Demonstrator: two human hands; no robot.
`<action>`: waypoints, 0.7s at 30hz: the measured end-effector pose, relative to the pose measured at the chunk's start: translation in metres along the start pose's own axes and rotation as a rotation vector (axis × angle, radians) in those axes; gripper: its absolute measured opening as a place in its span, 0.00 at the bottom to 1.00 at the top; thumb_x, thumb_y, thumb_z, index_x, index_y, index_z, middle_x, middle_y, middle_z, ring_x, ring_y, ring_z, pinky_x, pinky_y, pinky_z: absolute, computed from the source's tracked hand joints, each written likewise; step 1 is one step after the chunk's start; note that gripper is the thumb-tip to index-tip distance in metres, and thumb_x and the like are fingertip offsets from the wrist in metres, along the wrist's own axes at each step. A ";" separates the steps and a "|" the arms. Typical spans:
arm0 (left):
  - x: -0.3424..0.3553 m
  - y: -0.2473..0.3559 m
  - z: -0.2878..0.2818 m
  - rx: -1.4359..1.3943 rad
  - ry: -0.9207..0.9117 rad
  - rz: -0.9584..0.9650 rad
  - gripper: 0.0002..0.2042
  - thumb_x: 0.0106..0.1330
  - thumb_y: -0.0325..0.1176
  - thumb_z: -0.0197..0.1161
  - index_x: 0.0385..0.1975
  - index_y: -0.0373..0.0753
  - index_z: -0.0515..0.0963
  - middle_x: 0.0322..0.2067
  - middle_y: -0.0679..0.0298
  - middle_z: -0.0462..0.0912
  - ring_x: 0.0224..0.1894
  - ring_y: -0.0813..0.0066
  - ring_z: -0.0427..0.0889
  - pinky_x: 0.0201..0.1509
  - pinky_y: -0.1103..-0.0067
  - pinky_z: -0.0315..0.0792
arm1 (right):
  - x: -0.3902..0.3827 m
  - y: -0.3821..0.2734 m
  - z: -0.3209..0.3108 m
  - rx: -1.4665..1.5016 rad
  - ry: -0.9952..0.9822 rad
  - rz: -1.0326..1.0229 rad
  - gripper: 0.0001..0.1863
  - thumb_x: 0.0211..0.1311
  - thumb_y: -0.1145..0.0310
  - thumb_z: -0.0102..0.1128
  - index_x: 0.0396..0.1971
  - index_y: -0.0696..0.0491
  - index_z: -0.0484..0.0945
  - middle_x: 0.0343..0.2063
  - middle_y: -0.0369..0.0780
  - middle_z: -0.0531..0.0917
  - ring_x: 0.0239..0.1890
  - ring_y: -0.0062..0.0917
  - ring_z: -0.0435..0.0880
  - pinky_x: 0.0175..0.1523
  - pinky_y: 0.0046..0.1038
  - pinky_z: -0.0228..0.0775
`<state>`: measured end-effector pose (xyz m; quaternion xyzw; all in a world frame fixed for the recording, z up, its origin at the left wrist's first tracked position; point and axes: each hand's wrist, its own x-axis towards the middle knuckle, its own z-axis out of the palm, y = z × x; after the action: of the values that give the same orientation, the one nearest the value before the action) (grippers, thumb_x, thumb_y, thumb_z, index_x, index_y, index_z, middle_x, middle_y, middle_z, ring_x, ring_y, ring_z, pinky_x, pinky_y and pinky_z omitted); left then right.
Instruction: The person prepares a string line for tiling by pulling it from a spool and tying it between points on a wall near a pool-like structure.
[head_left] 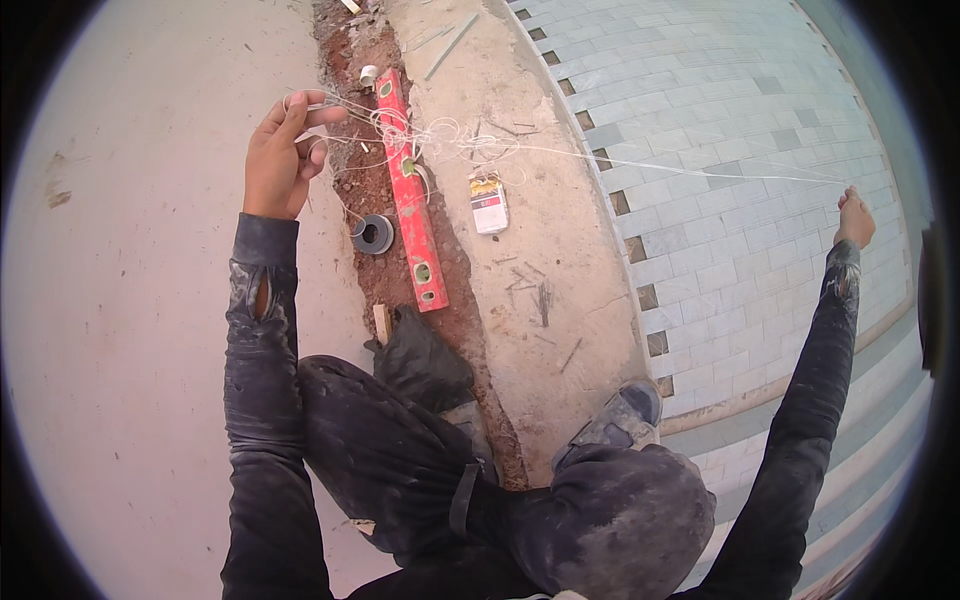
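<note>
A thin white string (pixel 485 149) hangs in a loose tangle of loops between my two hands. My left hand (pixel 283 160), raised at the left, pinches several strands between thumb and fingers. Far out to the right, my right hand (pixel 854 218) is closed on the other end, and the string runs nearly straight from there to the tangle. Below the loops lies a red spirit level (pixel 418 225) with greenish vials, scuffed with dust. A dark grey spool (pixel 372 234) sits beside the level, and a strand appears to run up from it.
A white and yellow packet (pixel 489 206) and scattered nails (pixel 544 302) lie on the rough concrete strip (pixel 590 260). Reddish soil (pixel 352 130) fills a narrow trench. A black plastic bag (pixel 425 360) is by my knee. Grey paving tiles (pixel 720 230) lie to the right, a pale wall (pixel 130 300) left.
</note>
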<state>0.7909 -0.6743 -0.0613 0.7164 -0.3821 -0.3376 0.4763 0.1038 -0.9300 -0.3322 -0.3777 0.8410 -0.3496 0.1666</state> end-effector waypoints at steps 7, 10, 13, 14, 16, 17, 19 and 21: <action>-0.008 -0.002 -0.007 0.000 0.019 0.021 0.15 0.75 0.39 0.48 0.49 0.36 0.74 0.28 0.68 0.78 0.14 0.91 0.54 0.15 0.91 0.49 | 0.042 0.064 0.029 0.094 -0.081 0.141 0.20 0.58 0.53 0.57 0.37 0.56 0.85 0.34 0.39 0.87 0.42 0.24 0.84 0.47 0.24 0.72; -0.006 -0.002 -0.009 -0.043 0.002 0.050 0.15 0.75 0.39 0.48 0.50 0.35 0.73 0.25 0.70 0.76 0.13 0.91 0.53 0.15 0.91 0.48 | 0.036 0.069 0.022 -0.079 -0.031 0.054 0.22 0.57 0.51 0.57 0.43 0.53 0.83 0.42 0.41 0.85 0.47 0.29 0.82 0.52 0.27 0.70; -0.016 0.010 -0.017 0.006 0.020 0.076 0.15 0.75 0.39 0.47 0.51 0.35 0.73 0.23 0.72 0.73 0.13 0.91 0.52 0.15 0.90 0.48 | -0.054 0.024 0.068 -0.332 0.075 -0.096 0.28 0.55 0.47 0.59 0.53 0.47 0.77 0.51 0.44 0.80 0.54 0.38 0.78 0.56 0.33 0.69; -0.015 0.013 -0.013 0.000 0.003 0.095 0.15 0.75 0.39 0.47 0.52 0.35 0.72 0.22 0.72 0.72 0.13 0.91 0.51 0.15 0.89 0.48 | -0.072 0.012 0.069 -0.288 -0.004 -0.196 0.27 0.55 0.48 0.60 0.53 0.46 0.77 0.50 0.45 0.81 0.54 0.39 0.78 0.57 0.35 0.68; -0.018 0.020 -0.010 0.008 0.020 0.150 0.16 0.76 0.38 0.46 0.52 0.34 0.71 0.20 0.73 0.69 0.13 0.91 0.50 0.16 0.89 0.48 | -0.140 -0.023 0.092 -0.055 -0.239 -0.588 0.19 0.58 0.58 0.60 0.47 0.51 0.80 0.44 0.47 0.82 0.50 0.39 0.78 0.56 0.37 0.67; -0.025 0.025 -0.015 0.029 0.040 0.188 0.16 0.76 0.38 0.46 0.53 0.33 0.71 0.20 0.73 0.69 0.13 0.91 0.50 0.16 0.89 0.48 | -0.198 -0.053 0.102 -0.012 -0.317 -0.787 0.16 0.57 0.62 0.61 0.44 0.52 0.81 0.42 0.46 0.82 0.48 0.39 0.78 0.55 0.37 0.67; -0.023 0.034 -0.008 -0.047 0.030 0.240 0.17 0.76 0.38 0.45 0.53 0.31 0.69 0.19 0.73 0.65 0.14 0.90 0.49 0.17 0.88 0.48 | -0.272 -0.081 0.108 0.104 -0.492 -0.993 0.18 0.54 0.63 0.65 0.47 0.48 0.80 0.47 0.45 0.78 0.53 0.40 0.73 0.57 0.37 0.65; -0.025 0.045 -0.010 -0.114 0.008 0.312 0.17 0.77 0.38 0.44 0.54 0.31 0.68 0.18 0.73 0.63 0.14 0.89 0.48 0.18 0.87 0.47 | -0.337 -0.099 0.118 0.086 -0.645 -1.086 0.22 0.55 0.64 0.64 0.52 0.45 0.76 0.52 0.45 0.75 0.59 0.39 0.68 0.61 0.41 0.61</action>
<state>0.7772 -0.6600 -0.0133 0.6215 -0.4671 -0.2780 0.5642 0.4415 -0.7773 -0.3385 -0.8301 0.4220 -0.2864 0.2256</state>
